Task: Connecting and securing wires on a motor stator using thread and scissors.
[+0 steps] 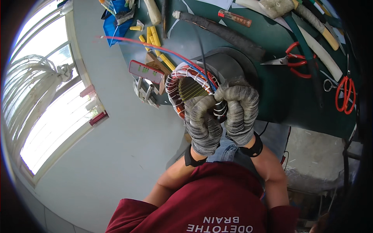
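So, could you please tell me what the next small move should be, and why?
I would perhaps snug the white lacing cord: the left hand and right hand are close together at the stator, where that cord wraps a dark bundle between them; whether they grip its end is hidden.

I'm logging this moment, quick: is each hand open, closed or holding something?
Left hand: curled closed at the wire coil; anything pinched is hidden.
Right hand: curled closed at the coil's near side; anything pinched is hidden.

Grey knit gloves (242, 116), black wristbands (254, 147) and a maroon shirt (194, 196) are worn.
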`<state>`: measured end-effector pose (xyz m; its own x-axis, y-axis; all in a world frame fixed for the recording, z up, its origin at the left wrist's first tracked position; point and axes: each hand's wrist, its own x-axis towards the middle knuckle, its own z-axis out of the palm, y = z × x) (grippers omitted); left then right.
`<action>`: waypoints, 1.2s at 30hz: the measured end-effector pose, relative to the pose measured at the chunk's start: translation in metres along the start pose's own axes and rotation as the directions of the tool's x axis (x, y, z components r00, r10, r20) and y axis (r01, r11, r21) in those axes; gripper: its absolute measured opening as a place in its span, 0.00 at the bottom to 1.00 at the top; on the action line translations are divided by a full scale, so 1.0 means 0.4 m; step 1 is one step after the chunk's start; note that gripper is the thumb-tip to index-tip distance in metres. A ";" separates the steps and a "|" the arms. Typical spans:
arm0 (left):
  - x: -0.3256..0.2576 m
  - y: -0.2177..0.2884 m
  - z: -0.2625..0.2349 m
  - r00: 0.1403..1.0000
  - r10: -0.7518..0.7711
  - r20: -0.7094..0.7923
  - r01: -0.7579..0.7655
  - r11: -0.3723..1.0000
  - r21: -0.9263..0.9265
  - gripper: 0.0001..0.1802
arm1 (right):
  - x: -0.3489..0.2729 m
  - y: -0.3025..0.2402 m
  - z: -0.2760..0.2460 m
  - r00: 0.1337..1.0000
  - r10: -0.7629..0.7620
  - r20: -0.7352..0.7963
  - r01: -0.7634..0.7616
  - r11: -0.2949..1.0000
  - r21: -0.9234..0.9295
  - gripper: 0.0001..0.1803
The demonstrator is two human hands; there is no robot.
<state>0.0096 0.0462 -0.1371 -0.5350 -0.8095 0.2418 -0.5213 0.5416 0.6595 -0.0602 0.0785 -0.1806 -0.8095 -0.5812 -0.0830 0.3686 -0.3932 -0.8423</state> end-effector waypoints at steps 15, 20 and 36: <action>-0.029 -0.023 -0.026 0.969 -0.157 0.190 0.177 0.980 -0.095 0.11 | -0.018 0.006 0.008 0.990 -0.129 0.048 0.137 0.949 -0.284 0.07; -0.002 0.006 -0.008 0.992 -0.081 0.094 0.088 0.993 -0.073 0.11 | 0.061 -0.027 -0.005 0.945 0.312 0.092 -0.324 0.929 0.178 0.08; 0.030 0.061 0.000 0.914 -0.406 0.016 0.393 0.875 -0.281 0.11 | 0.162 -0.079 -0.001 0.868 0.231 0.439 -0.063 0.929 -0.365 0.09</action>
<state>-0.0094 0.0495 -0.1180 -0.2882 -0.9558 -0.0579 -0.4803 0.0920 0.8723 -0.1244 0.0535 -0.1597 -0.4170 -0.9083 -0.0326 0.2266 -0.0692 -0.9715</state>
